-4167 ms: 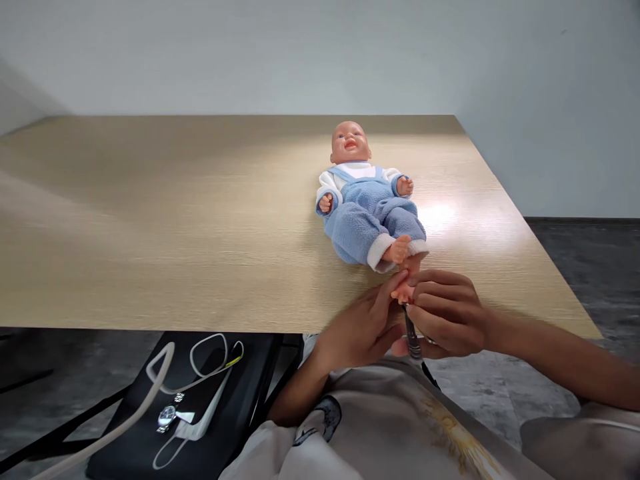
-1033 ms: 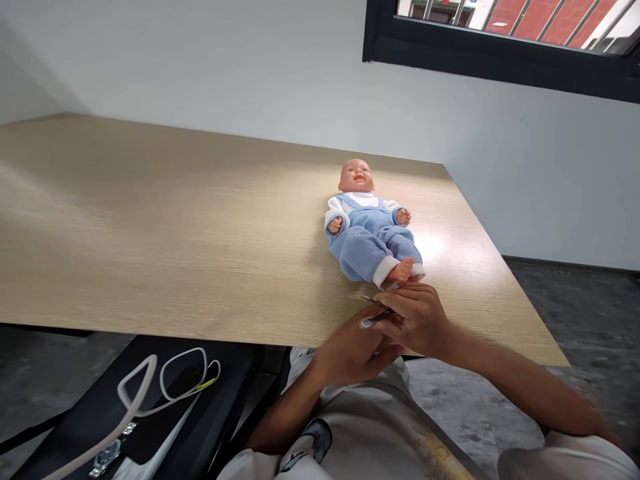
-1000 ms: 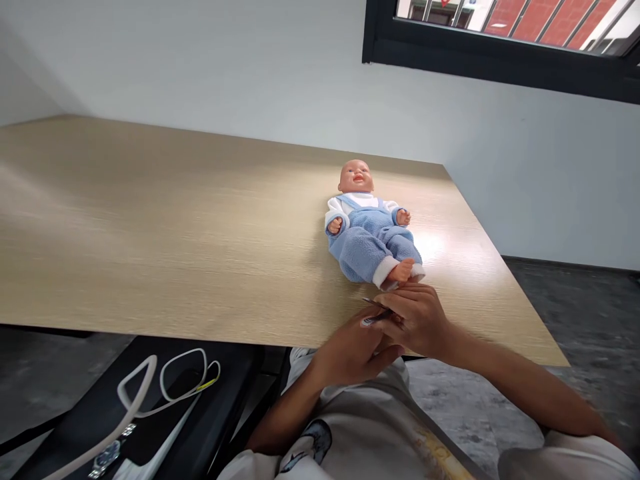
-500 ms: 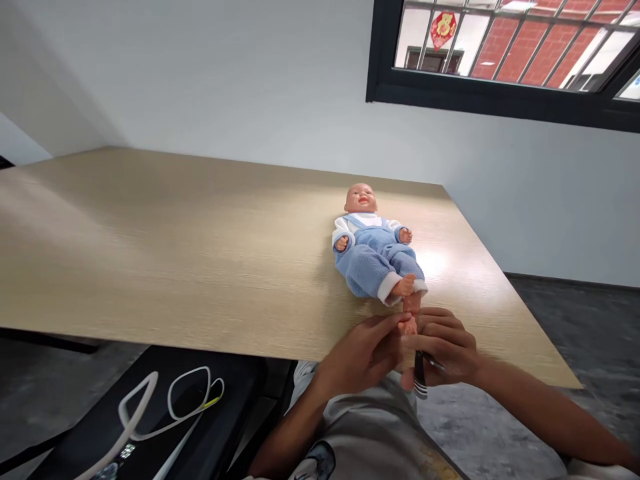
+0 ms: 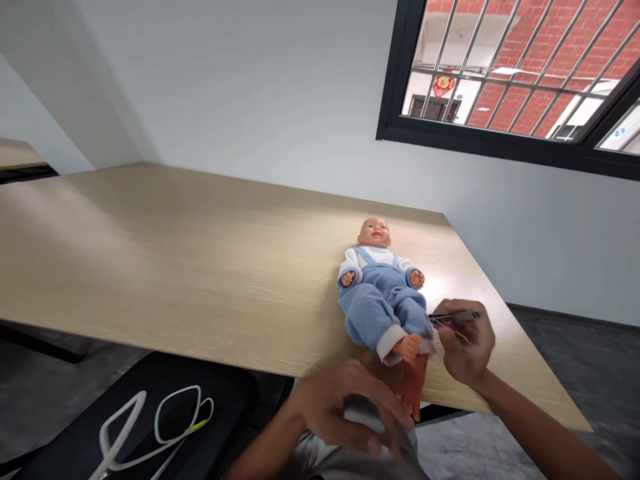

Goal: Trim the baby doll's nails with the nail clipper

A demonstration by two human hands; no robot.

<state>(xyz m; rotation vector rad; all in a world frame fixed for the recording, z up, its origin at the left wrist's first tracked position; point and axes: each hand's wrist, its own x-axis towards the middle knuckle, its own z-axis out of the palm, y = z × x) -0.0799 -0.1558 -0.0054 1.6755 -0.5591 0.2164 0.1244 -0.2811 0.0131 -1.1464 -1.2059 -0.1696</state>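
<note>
Right hand (image 5: 466, 343) around metal tool (image 5: 464, 315)

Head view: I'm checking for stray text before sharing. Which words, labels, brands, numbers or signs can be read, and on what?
No text is readable.
Red-and-gold decoration beyond the window frame: any writing too small.
Blue mark at far right: too small.
Metal tool in the right hand: no lettering discernible.
Doll's clothes: none visible.

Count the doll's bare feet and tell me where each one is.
2. One foot pokes out of a white cuff; the other foot is at the near edge of the table, beside the person's left hand.
</note>
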